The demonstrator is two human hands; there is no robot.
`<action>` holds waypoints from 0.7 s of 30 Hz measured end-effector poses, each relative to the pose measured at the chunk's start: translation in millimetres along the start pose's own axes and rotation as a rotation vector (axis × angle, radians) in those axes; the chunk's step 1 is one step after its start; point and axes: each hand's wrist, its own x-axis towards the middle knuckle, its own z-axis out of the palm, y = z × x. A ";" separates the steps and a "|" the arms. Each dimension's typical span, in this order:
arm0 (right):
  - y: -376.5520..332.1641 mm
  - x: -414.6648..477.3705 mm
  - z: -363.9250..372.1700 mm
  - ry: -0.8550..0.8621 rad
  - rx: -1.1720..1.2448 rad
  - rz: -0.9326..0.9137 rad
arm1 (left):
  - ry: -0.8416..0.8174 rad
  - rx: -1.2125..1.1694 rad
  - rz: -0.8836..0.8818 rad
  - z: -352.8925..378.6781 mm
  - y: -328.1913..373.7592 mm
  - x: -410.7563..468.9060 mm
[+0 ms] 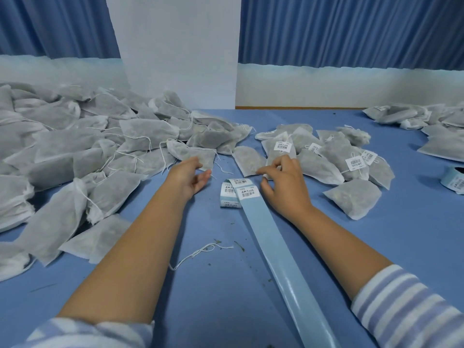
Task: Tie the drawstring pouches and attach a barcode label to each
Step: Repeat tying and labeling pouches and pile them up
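The left hand [190,177] lies loosely spread, holding nothing, its fingertips at the near edge of a grey non-woven drawstring pouch [193,153] from the untied heap [75,146] on the left of the blue counter [200,297]. The right hand [283,187] hovers with fingers loosely curled and empty beside the folded strip of white barcode labels [238,194], likely kept central so either hand can reach it. Labelled pouches [334,156] are piled to the right, apparently to keep finished work separate. The next pouch seems about to be pulled in.
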 end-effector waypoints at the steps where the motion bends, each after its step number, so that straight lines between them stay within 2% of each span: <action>1: 0.9 0.0 0.0 -0.005 0.009 0.005 | 0.020 -0.017 -0.013 0.5 0.5 2.2; 5: 5.0 1.1 -2.2 -0.010 0.029 0.038 | 0.110 -0.028 0.033 -1.7 -1.5 5.5; 8: 6.3 1.7 -3.3 -0.039 0.047 0.071 | 0.189 0.129 0.124 -8.5 -1.2 2.4; 12: 7.7 0.2 -6.2 -0.083 0.089 0.111 | 0.270 0.431 0.337 -25.8 0.1 -7.9; 15: 6.1 -0.8 -9.4 -0.081 0.121 0.125 | 0.305 0.556 0.471 -39.2 -2.1 -16.7; 19: -1.7 -2.6 -12.2 -0.085 0.172 0.122 | 0.251 0.502 0.609 -52.7 -3.3 -26.6; 21: -6.9 -4.1 -14.4 -0.103 0.208 0.138 | 0.207 0.439 0.614 -54.8 -0.9 -33.5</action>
